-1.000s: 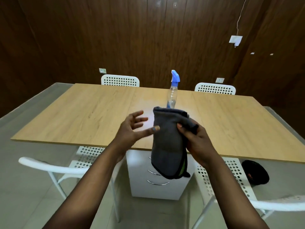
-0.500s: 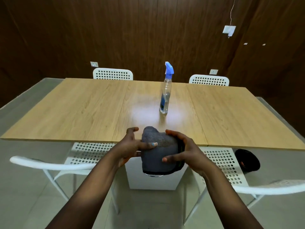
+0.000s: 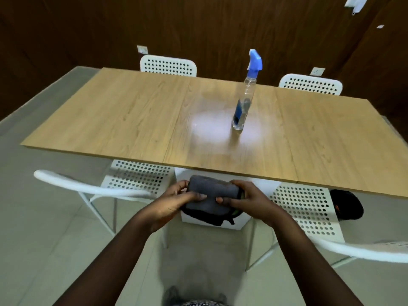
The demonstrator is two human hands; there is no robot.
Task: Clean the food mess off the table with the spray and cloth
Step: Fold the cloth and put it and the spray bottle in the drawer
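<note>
Table (image 3: 123, 120) of pale wood fills the middle of the frame, dark panelled wall behind it. White perforated chairs (image 3: 136, 180) stand at its near edge, lower left and lower right, and two more at the far edge. Below the table's near edge, both forearms reach up from the bottom. Left hand (image 3: 174, 200) and right hand (image 3: 249, 200) each grip an end of the folded grey cloth (image 3: 213, 196), thumbs on top. Spray bottle (image 3: 244, 102), clear with a blue trigger head, stands upright right of centre; some clear liquid seems to sit low inside.

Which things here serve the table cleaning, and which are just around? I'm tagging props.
Job: grey cloth gripped by left hand and right hand; spray bottle; wooden table.
Around: white chairs; black object on the floor.
</note>
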